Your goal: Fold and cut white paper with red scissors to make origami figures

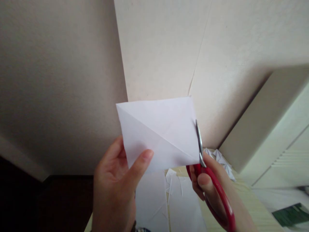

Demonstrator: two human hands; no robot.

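My left hand [120, 180] pinches a white sheet of paper [159, 129] by its lower left part, the thumb lying on top and the fingers behind. A diagonal crease runs from the sheet's upper left corner towards its lower right. My right hand [207, 183] grips red-handled scissors [223, 199], its fingers in the loops. The metal blades point upward along the paper's right edge, one in front of the other near the lower right corner. How far the blades are parted is hard to make out.
Below, white sheets [184, 199] and thin paper strips [181, 185] lie on a pale wooden table [217, 206]. Several folded white paper pieces [219, 158] sit at the back by the wall [164, 48]. A white cabinet-like piece [272, 129] stands at right, near a green item [289, 214].
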